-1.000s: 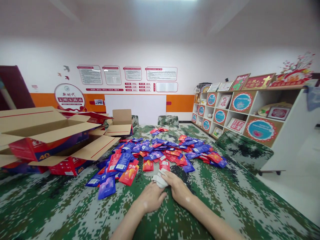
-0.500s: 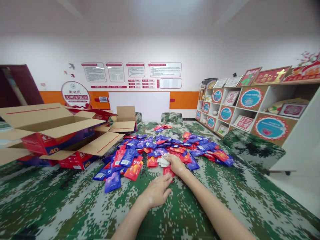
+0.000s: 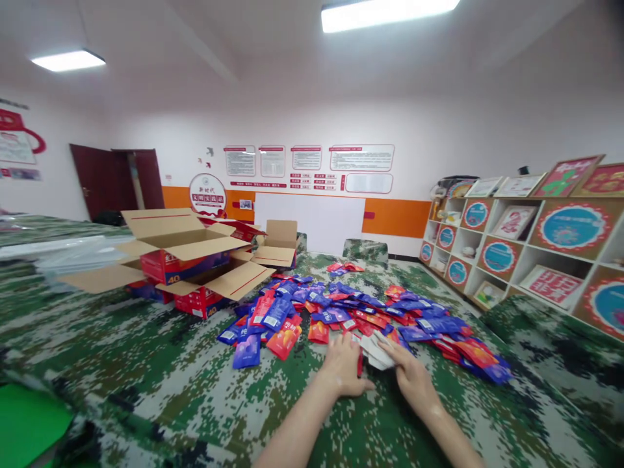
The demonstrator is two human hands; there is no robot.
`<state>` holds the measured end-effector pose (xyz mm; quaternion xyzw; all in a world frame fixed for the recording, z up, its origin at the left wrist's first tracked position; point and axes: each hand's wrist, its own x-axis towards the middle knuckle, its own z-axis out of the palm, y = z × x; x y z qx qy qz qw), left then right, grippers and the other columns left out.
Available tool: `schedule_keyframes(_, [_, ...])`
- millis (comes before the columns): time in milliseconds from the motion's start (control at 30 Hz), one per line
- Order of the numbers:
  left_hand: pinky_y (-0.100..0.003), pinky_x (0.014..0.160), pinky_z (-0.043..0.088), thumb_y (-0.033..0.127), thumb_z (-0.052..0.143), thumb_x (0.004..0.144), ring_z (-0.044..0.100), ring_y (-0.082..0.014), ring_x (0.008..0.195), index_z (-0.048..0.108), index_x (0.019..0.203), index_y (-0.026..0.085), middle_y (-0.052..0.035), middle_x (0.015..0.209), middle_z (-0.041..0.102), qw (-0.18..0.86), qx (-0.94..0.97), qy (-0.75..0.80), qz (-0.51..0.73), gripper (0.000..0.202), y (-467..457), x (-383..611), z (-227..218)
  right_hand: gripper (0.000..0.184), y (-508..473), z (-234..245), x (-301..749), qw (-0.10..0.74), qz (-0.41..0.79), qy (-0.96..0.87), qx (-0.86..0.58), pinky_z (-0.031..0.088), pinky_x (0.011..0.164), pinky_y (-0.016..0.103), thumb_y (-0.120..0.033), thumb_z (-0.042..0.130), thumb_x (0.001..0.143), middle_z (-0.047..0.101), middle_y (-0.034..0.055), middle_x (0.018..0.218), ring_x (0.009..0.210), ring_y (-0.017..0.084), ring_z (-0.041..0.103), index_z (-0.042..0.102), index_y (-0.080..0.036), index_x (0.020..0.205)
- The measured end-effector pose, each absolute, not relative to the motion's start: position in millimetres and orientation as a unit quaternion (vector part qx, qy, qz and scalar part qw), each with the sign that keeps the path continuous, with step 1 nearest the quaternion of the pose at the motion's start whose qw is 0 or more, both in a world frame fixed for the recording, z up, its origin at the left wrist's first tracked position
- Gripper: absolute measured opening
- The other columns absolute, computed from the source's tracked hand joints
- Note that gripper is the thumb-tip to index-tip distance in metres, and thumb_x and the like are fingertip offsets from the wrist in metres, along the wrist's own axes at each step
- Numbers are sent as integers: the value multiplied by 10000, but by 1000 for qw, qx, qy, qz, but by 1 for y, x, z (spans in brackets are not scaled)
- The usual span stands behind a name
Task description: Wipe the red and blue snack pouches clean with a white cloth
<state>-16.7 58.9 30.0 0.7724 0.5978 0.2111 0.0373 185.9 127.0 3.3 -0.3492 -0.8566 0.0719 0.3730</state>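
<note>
A crumpled white tissue-like wad (image 3: 376,351) is pinched in my right hand (image 3: 413,376), just above the camouflage tablecloth. My left hand (image 3: 342,365) lies palm down beside it, fingers stretched forward and thumb spread out to the right. Partly covered by that hand is a red pouch (image 3: 360,364); its grip on it, if any, is hidden. Beyond both hands spreads a heap of small red and blue packets, among them a blue packet (image 3: 276,314), an orange-red packet (image 3: 285,338) and a purple-blue packet (image 3: 246,351).
Opened cardboard cartons (image 3: 185,265) stand at the left, flaps out. Behind them lie stacked clear plastic-wrapped sheets (image 3: 78,257). A green object (image 3: 29,422) is at the near left corner. Camouflage-covered chairs (image 3: 365,250) and a display shelf (image 3: 531,237) stand beyond the table.
My view has tilted up and turned left. The right hand has drawn the white wad back towards me, and the left hand has moved forward over the red pouch.
</note>
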Motion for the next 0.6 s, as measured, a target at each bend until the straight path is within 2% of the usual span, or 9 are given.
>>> schedule_keyframes(67, [-521,957,299,658,678,535,358,-385,1135,457,1184,148,-168,1235,407,43,758,623,192,854,68,-12,25,661,126,2,192,372,64,-851,-365,353,1043,442,-29,314,649,545,27,1274,1204,187,472,563,-240,1224])
schedule_keyframes(133, [-503,946,323,614,673,573,391,-372,1105,459,1164,148,-163,1182,441,48,752,631,185,783,72,-12,23,660,125,3,194,373,60,-848,-372,351,1045,441,-32,312,654,545,24,1274,1208,187,468,557,-242,1230])
schedule_keyframes(267, [-418,892,400,303,615,678,482,-316,1017,444,1154,131,-160,1107,488,54,769,614,168,534,70,-17,27,667,122,7,191,372,63,-851,-367,354,1048,431,-27,311,640,551,20,1266,1202,183,475,571,-239,1216])
schedule_keyframes(367, [-399,868,427,131,572,631,504,-309,1011,409,1213,125,-168,1151,478,66,776,610,143,604,64,-18,27,652,121,7,190,372,71,-853,-360,350,1050,429,-30,306,645,558,19,1258,1197,181,480,589,-234,1195])
schedule_keyframes(467, [-371,902,420,54,516,636,495,-280,1055,355,1292,153,-143,1205,468,71,785,587,186,683,60,-24,24,640,121,7,191,374,78,-849,-364,352,1048,427,-44,311,659,557,9,1260,1202,183,475,584,-248,1201])
schedule_keyframes(600, [-321,947,398,10,404,705,489,-210,1089,386,1294,211,-75,1199,511,76,779,555,281,623,74,-55,36,617,127,4,197,373,70,-848,-369,355,1045,433,-63,317,677,536,2,1283,1212,190,464,585,-258,1198])
